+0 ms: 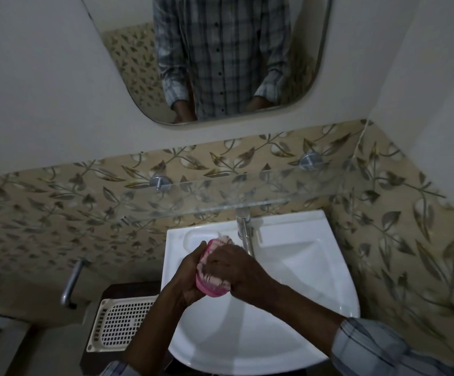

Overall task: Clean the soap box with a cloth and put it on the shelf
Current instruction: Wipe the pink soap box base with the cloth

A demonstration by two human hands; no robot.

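A pink soap box (pixel 213 290) is held over the white sink (pixel 301 267). My left hand (pixel 190 278) grips it from the left side. My right hand (pixel 234 267) presses a pale pink-white cloth (pixel 216 246) onto the box from above, fingers curled round the cloth. Most of the box is hidden by both hands. A glass shelf (pixel 220 194) on two metal brackets runs along the leaf-patterned tiles just above the sink, with nothing on it.
A chrome tap (pixel 245 234) stands at the back of the sink, close to my right hand. A cream perforated plastic tray (pixel 120 321) lies on a dark stand left of the sink. A metal handle (pixel 71 283) sticks out farther left. A mirror (pixel 220 58) hangs above.
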